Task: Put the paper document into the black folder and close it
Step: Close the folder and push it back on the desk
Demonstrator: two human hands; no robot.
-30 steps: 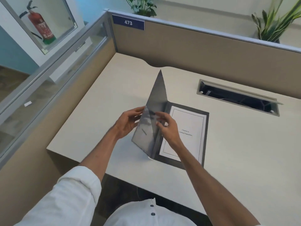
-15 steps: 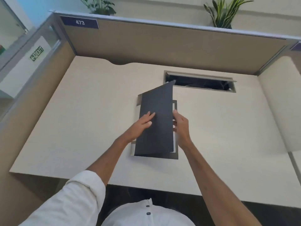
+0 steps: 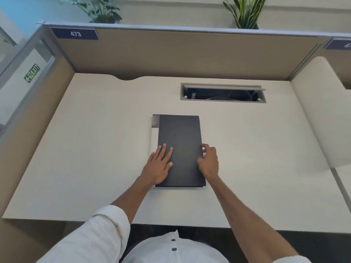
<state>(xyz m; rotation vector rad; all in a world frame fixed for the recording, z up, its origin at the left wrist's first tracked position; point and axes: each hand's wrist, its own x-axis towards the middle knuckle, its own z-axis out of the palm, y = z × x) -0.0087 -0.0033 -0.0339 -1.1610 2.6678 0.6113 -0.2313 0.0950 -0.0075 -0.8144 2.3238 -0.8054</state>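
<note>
Closed now, black folder (image 3: 180,149) hides its paper under left hand (image 3: 158,168).

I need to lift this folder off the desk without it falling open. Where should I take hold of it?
Probably by the long left edge of the black folder, coming from the left, where the left hand lies flat. A pale strip along that side suggests the spine; the loose cover edges meet on the right, by the right hand. Pinching the spine keeps it closed.
</note>
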